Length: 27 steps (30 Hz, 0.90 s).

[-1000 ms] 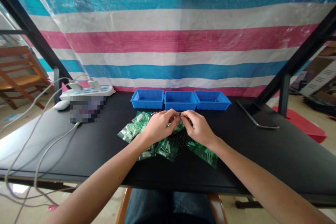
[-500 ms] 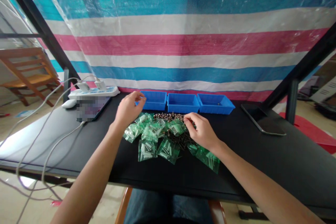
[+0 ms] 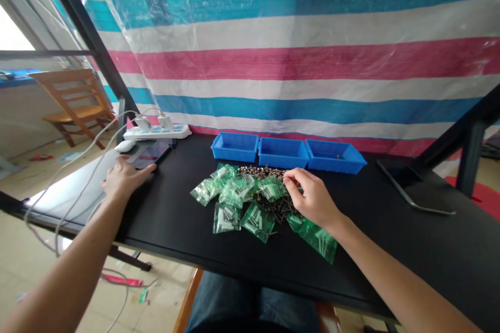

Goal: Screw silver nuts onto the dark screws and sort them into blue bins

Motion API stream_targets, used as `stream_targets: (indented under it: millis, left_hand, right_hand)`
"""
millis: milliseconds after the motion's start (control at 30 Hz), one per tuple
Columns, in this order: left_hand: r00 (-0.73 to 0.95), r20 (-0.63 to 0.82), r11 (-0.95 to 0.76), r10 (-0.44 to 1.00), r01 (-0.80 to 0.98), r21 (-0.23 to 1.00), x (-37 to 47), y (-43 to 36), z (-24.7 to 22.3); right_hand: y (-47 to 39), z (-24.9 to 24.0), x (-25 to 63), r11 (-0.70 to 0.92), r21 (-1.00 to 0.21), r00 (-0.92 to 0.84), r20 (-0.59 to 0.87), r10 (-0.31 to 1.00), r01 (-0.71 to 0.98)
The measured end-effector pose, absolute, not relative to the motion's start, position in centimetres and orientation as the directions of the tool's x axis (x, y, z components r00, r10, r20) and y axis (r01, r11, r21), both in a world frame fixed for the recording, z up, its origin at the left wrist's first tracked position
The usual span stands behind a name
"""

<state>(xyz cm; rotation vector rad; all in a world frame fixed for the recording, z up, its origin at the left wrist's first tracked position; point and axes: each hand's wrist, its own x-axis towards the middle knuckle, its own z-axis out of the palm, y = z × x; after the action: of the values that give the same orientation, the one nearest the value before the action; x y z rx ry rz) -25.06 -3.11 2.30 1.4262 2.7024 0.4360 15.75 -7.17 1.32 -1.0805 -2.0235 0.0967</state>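
Observation:
Several small green plastic bags (image 3: pixel 234 200) of white parts lie in a heap on the black table (image 3: pixel 390 250), with a pile of dark screws (image 3: pixel 269 187) among them. My right hand (image 3: pixel 314 197) rests on the pile's right side, its fingertips pinched together at the screws; whether they hold one is too small to tell. My left hand (image 3: pixel 125 177) is far out to the left, fingers spread, touching the near edge of a phone (image 3: pixel 150 153) that lies flat by the table's left side.
Three blue bins (image 3: pixel 283 152) stand in a row behind the pile. A white power strip (image 3: pixel 158 131) with chargers and cables, and a white mouse (image 3: pixel 125 146), sit at the back left. A dark tablet (image 3: pixel 414 187) lies at right. A striped tarp hangs behind.
My left hand left the pile, passed the left blue bin and moved out to the phone at the left. My right hand stayed on the screws. The view turned leftward.

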Motion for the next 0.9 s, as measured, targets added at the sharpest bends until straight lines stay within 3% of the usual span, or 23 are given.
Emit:
stream_targets:
  millis: [167,900]
  left_hand:
    - [-0.666,0.057,0.639,0.744,0.734,0.232,-26.2,-3.7,3.3]
    - [-0.653,0.077,0.631,0.753,0.751,0.194,-26.7,-4.0,3.7]
  right_hand:
    - [-7.2,1.8,16.2,0.623,-0.421,-0.263,0.647,0.716,0.659]
    - [-7.1,1.5,15.9,0.627,-0.405,-0.293,0.631,0.718,0.666]
